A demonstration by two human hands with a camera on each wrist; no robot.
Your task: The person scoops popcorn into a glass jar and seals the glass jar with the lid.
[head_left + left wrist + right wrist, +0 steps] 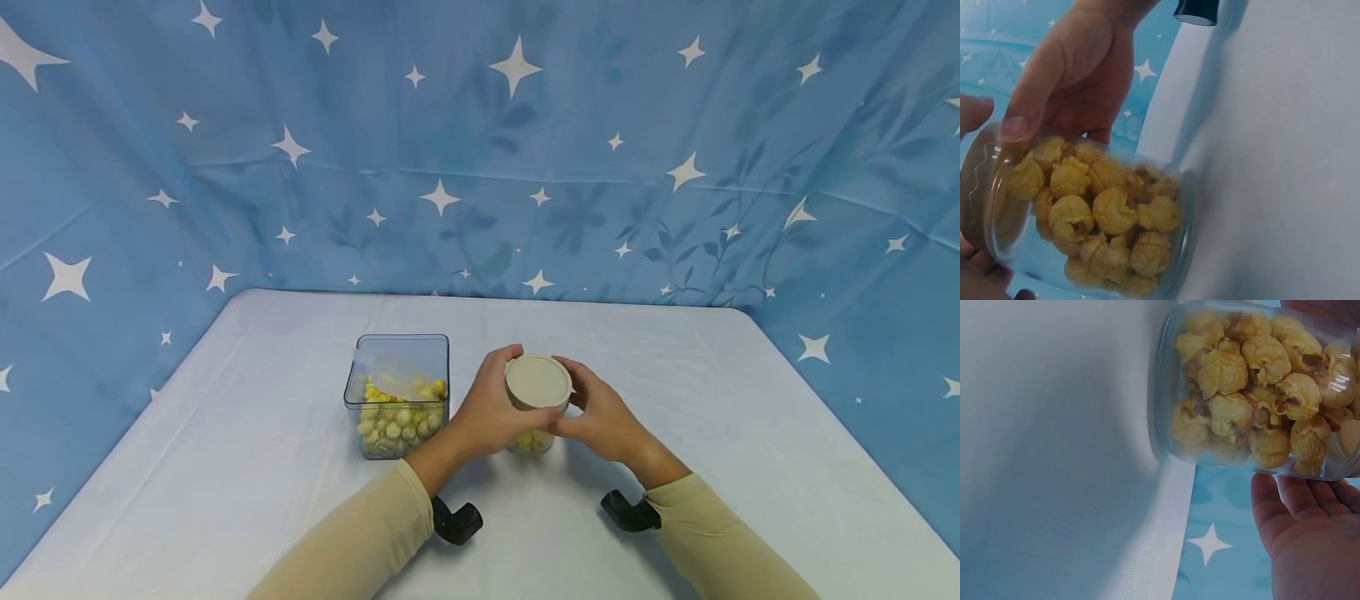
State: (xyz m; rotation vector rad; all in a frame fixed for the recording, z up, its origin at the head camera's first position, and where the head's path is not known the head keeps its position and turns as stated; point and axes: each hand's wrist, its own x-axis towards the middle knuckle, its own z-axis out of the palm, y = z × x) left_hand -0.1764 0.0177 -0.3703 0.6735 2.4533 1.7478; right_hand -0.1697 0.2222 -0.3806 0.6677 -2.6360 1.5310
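A clear plastic jar [531, 442] of caramel popcorn with a round cream lid [538, 382] stands between my hands. My left hand [501, 408] grips it from the left, fingers and thumb curled round the lid area. On the opposite side, my right hand [609, 418] holds it with its fingers at the far edge and thumb in front. The left wrist view shows popcorn [1113, 212] through the jar's wall and a thumb near the lid's edge. In the right wrist view, fingers [1266, 503] lie beside the jar. The hands partly hide the jar.
An open clear container [397, 335] of popcorn stands to the left, near my left forearm, with a whitish translucent piece [390, 375] inside. White cloth covers the table [225, 467]. A blue star-patterned curtain [480, 233] hangs behind it. Black devices [459, 523] sit at both wrists.
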